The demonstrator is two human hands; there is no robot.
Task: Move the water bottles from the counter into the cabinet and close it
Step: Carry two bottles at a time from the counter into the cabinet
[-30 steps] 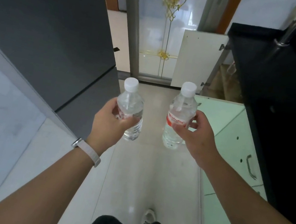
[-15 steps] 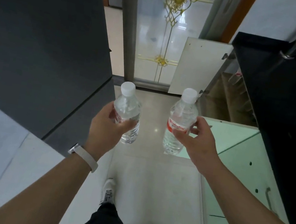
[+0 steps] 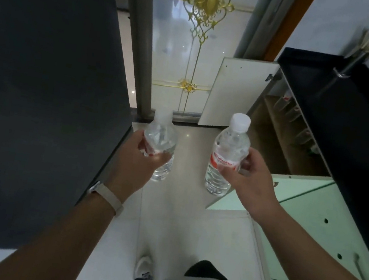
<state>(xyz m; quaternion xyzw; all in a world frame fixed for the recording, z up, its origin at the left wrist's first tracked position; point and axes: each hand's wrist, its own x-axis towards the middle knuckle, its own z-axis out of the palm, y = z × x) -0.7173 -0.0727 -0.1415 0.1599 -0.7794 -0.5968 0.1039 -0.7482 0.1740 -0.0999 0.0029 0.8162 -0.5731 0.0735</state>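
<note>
I hold two clear water bottles upright over the tiled floor. My left hand (image 3: 138, 159) grips the left water bottle (image 3: 161, 141), which looks blurred. My right hand (image 3: 249, 176) grips the right water bottle (image 3: 229, 147), with a white cap and a red label. Ahead on the right, below the black counter (image 3: 342, 111), the cabinet (image 3: 282, 141) stands open, its white door (image 3: 237, 92) swung out. Several bottles stand in a row inside it along the right side.
A tall dark appliance (image 3: 42, 83) fills the left side. Pale green cabinet fronts (image 3: 310, 222) run along the right below the counter. A glass door with gold ornament (image 3: 198, 45) is straight ahead. A metal utensil holder (image 3: 349, 66) stands on the counter.
I have walked forward with both bottles; the open cabinet and glass door are nearer and larger. Both grips are unchanged.
</note>
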